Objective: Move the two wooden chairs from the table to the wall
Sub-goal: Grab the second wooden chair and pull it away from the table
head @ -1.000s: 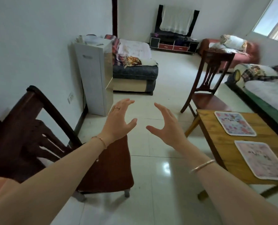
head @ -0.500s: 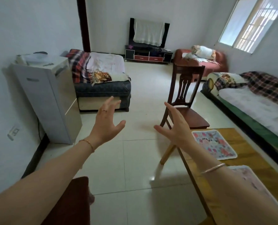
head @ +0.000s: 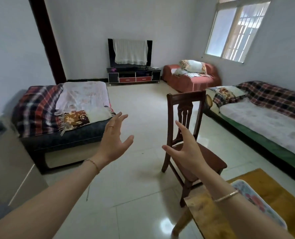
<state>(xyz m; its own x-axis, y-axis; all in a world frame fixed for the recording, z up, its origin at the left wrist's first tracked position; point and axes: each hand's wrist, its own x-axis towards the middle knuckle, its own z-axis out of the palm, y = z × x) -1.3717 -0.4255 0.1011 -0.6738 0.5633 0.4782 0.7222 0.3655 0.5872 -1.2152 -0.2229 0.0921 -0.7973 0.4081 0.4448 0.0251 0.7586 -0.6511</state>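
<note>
One dark wooden chair [head: 186, 104] stands upright on the tiled floor at the far end of the light wooden table [head: 281, 200], its back towards me. Both arms reach forward. My left hand [head: 115, 141] is open with fingers spread, left of the chair and clear of it. My right hand [head: 186, 149] is open too, in front of the chair's seat and lower back; I cannot tell whether it touches. The other chair is out of view.
A white cabinet [head: 3, 161] stands against the left wall. A low sofa bed [head: 65, 135] with plaid blankets lies beyond it. A long covered sofa [head: 264, 121] runs along the right wall. A floral mat [head: 252, 195] lies on the table. A TV stand [head: 133, 76] and a red armchair [head: 191, 80] are far back.
The view has swung right and up. The chair by the left wall has left the view, and the chair at the table has come to the centre and looms larger. Both hands stay open.
</note>
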